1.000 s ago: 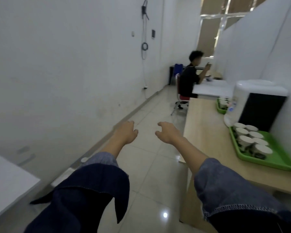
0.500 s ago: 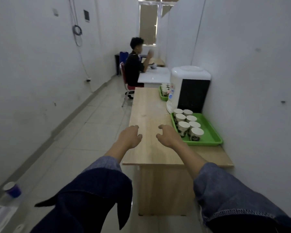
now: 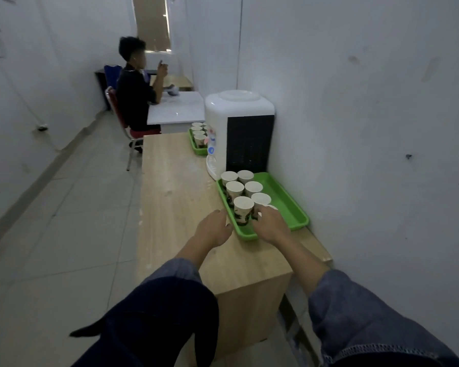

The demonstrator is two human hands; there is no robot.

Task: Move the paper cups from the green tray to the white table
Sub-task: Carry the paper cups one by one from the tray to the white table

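A green tray (image 3: 289, 205) lies on the near end of a wooden table (image 3: 175, 186), against the right wall. Several white paper cups (image 3: 235, 189) with dark print stand upright in two rows on its left half. My left hand (image 3: 214, 230) hovers at the tray's front left corner, fingers loosely curled, holding nothing. My right hand (image 3: 269, 225) reaches over the tray's front edge and covers the nearest right cup (image 3: 272, 207); whether the fingers grip it is hidden.
A white water dispenser (image 3: 239, 128) stands behind the tray. A second green tray (image 3: 196, 147) with cups sits past it. Further back a person (image 3: 137, 94) sits on a red chair at a white table (image 3: 175, 108). Tiled floor runs along the left.
The view has swung from the left wall round to the wooden table and come closer. Both hands have moved forward from mid-air to the front edge of the green tray.
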